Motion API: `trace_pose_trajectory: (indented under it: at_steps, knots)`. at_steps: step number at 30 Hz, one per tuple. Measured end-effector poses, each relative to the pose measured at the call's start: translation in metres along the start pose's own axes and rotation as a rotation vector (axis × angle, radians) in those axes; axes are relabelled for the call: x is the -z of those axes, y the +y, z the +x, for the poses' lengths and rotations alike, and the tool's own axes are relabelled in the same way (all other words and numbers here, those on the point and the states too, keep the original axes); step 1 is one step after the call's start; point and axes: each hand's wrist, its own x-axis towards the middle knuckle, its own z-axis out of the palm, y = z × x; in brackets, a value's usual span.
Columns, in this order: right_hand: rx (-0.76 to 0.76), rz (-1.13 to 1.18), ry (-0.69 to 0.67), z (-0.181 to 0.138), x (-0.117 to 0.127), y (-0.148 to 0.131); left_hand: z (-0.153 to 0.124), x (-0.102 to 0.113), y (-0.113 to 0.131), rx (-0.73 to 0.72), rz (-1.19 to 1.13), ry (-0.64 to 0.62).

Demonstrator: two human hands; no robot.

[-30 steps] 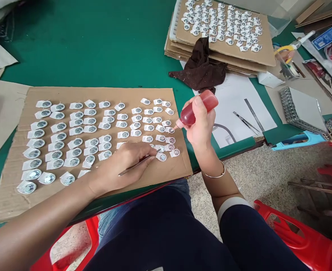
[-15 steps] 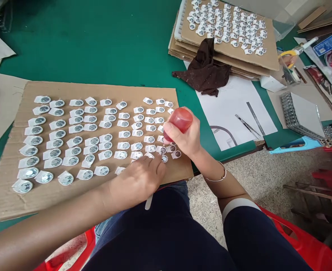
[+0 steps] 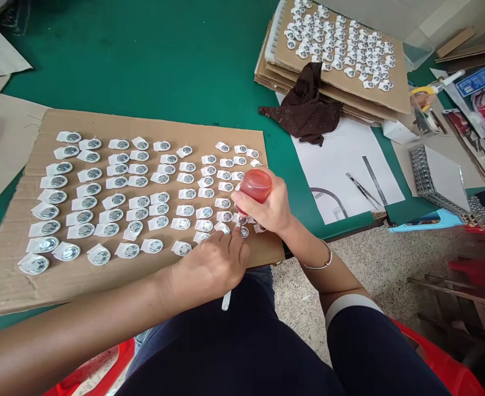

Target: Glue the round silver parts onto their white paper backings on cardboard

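My right hand [image 3: 276, 204] is wrapped round a translucent red squeeze bottle [image 3: 257, 186], held tilted above the near right part of a cardboard sheet [image 3: 209, 132]. The bottle's lower end is hidden behind my fingers. Close beside it, my left hand [image 3: 211, 261] is closed on a slim tool with a flat, pale end [image 3: 226, 301] that sticks out below the palm. The tool's tip is hard to make out near a small round silver piece [image 3: 244, 232]. Rows of similar round pieces on white tabs [image 3: 81, 216] cover the sheet.
At the back right is a stack of cardboard sheets [image 3: 386, 98] bearing more round pieces. A dark brown cloth [image 3: 302, 110] lies against it. Tweezers [image 3: 362, 190] and a steel ruler [image 3: 373, 179] rest on white paper [image 3: 320, 159]. Several metal blocks [image 3: 438, 179] stand at the right.
The bottle and my right hand have shifted a little left over the sheet. My left hand keeps about the same place by the round piece. The whole view has shifted slightly.
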Motion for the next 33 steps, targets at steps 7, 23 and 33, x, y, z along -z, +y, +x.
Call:
trace_pose_trajectory:
  at_steps: [7,23,33]
  knots:
    - [0.001,-0.005,-0.013,0.0002,-0.0002,0.0016,-0.0003,-0.0005,-0.0009,0.011,-0.021,0.044]
    - [0.012,0.002,0.013,0.0001,0.0001,0.0008,0.0003,0.0026,-0.0021,0.004,0.016,0.019]
    - [-0.007,-0.018,0.026,0.0000,-0.0002,0.0023,-0.0009,0.0016,-0.0016,0.001,0.009,0.024]
